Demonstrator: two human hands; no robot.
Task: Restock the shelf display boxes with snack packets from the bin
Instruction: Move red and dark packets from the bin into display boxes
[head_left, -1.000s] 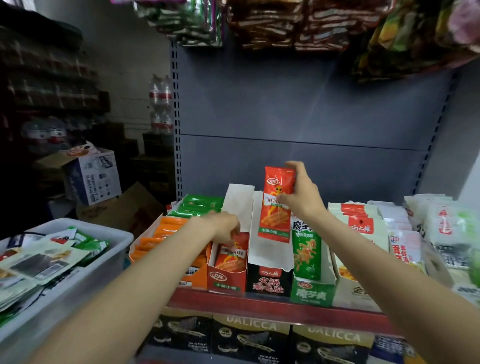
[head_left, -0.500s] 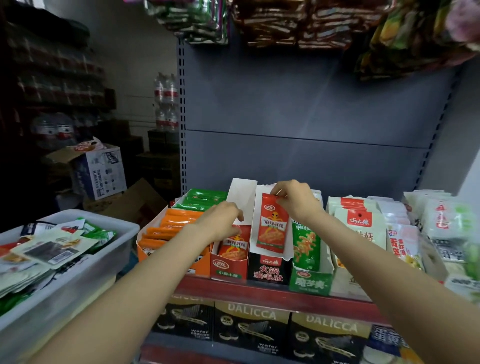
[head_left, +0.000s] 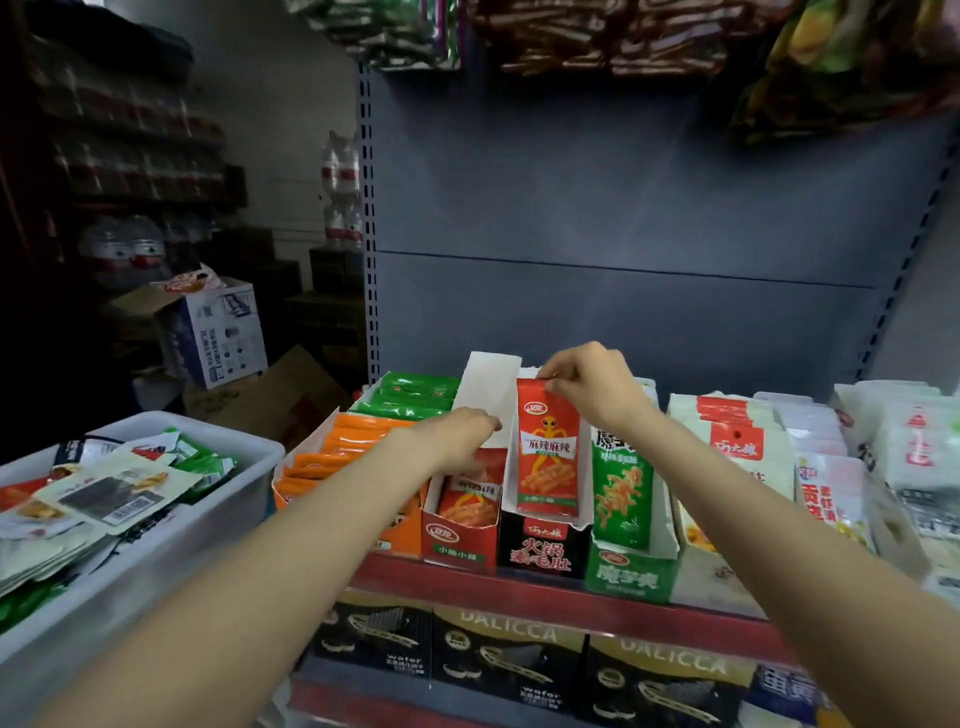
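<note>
On the shelf (head_left: 519, 582), at the middle of the head view, the right hand (head_left: 592, 384) pinches the top edge of a red packet (head_left: 548, 452) between thumb and fingertips. The packet is long and narrow, glossy, with a white oval logo, an orange figure, white characters and a picture of orange sticks near the bottom. It hangs upright, and its lower end is in front of the white flap of the black box (head_left: 540, 551), just right of the red box (head_left: 460, 540). I cannot tell if it already touches the inside of a box.

The left hand (head_left: 457, 434) reaches over the top of the red box, where more red packets of the same kind stand. Its fingers are bent down, but their tips are blurred, so I cannot tell if they hold anything.

Left of the red box lies an orange box (head_left: 337, 462) with orange packets, and behind it are green packets (head_left: 415, 395). Right of the black box stands a green box (head_left: 628, 566), then white pouches (head_left: 732, 441). The white bin (head_left: 218, 514) at the left holds mixed packets. Both forearms cross the view and cover part of the orange box and the pouches.
</note>
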